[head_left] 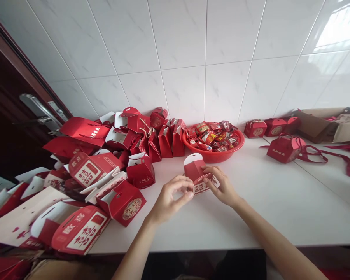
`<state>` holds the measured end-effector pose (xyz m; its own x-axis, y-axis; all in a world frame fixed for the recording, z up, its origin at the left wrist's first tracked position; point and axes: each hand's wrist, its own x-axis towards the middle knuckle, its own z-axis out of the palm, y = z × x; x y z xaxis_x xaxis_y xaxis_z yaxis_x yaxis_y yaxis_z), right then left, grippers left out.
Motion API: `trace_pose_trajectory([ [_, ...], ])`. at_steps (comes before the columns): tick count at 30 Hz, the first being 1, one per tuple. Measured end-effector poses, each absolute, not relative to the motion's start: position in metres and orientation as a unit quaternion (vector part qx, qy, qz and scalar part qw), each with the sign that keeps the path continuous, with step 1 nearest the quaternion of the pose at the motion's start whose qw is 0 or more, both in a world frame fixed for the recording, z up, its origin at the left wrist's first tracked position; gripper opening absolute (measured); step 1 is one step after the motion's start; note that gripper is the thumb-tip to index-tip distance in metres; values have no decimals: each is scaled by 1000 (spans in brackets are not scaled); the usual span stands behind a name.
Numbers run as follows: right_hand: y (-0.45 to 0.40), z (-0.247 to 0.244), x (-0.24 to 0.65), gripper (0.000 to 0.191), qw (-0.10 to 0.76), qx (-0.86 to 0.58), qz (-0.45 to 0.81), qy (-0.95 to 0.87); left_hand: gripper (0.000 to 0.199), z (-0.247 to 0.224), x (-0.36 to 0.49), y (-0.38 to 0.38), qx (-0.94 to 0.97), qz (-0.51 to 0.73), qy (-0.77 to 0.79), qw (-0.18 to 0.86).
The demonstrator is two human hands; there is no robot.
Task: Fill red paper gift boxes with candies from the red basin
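A small red paper gift box (194, 168) with white double-happiness lettering stands on the white table, its rounded white-lined flap raised. My right hand (220, 186) grips the box's right side, thumb in front and fingers at the upper edge. On the opposite side, my left hand (172, 196) has curled fingers and thumb pinched at the box's left edge. Just behind the box sits a red plastic basin (221, 156) heaped with wrapped candies (211, 136). The inside of the box is mostly hidden from view.
Many red gift boxes (131, 204) and paper bags (165, 140) crowd the left side. A ribboned box (284, 149) stands at right, in front of more boxes (255, 129) along the tiled wall. A cardboard carton (313, 126) is at far right, a door handle (35, 105) at left.
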<state>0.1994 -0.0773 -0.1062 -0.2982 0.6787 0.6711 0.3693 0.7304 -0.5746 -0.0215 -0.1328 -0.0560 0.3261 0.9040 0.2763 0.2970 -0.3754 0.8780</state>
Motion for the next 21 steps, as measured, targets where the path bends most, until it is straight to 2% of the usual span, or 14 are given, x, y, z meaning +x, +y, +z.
trace_pose_trajectory([
  [8, -79, -105, 199, 15, 494, -336, 175, -783, 27, -82, -22, -132, 676, 479, 457, 323],
  [10, -79, -106, 199, 14, 495, -337, 177, -781, 39, -83, -19, -123, 678, 480, 470, 299],
  [12, -79, -106, 198, 14, 496, -339, 180, -779, 60, -79, -16, -113, 688, 467, 481, 278],
  [15, -79, -105, 198, 16, 495, -344, 193, -774, 86, -71, -11, -94, 697, 431, 494, 291],
  [19, -78, -100, 201, 23, 497, -373, 237, -747, 103, -67, -8, -71, 695, 409, 473, 354],
  [21, -77, -98, 202, 26, 510, -384, 275, -719, 105, -69, -10, -63, 695, 413, 461, 368],
])
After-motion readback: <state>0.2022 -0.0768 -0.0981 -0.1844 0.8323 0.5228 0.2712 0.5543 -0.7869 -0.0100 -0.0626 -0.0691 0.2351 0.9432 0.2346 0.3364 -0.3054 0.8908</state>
